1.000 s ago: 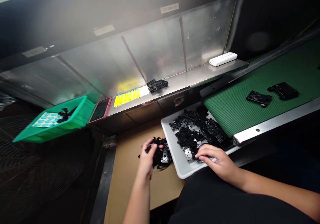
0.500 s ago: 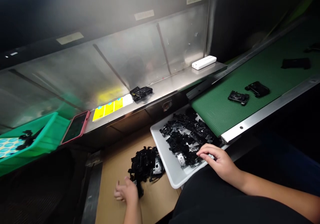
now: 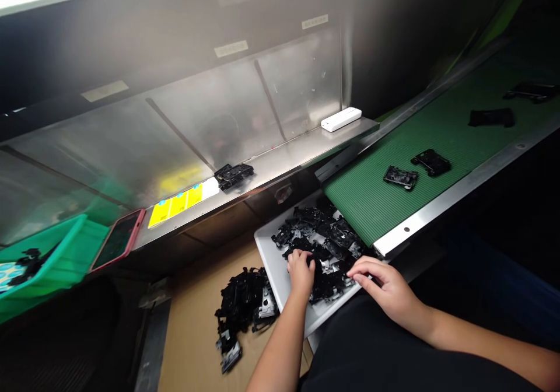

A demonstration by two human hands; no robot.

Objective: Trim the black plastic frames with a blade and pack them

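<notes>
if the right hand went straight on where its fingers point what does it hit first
The right hand would meet the black plastic parts heaped in the white tray first; its fingertips seem almost on them, though depth is hard to judge from here.

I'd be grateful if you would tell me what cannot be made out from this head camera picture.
Head view, left hand: its curled fingers hide whether it holds any of the black parts in the white tray.
Head view, right hand: its fingers cover the parts beneath them.
Head view, green bin: cut off by the left edge.
Head view, steel-panel labels: too blurred to read.
</notes>
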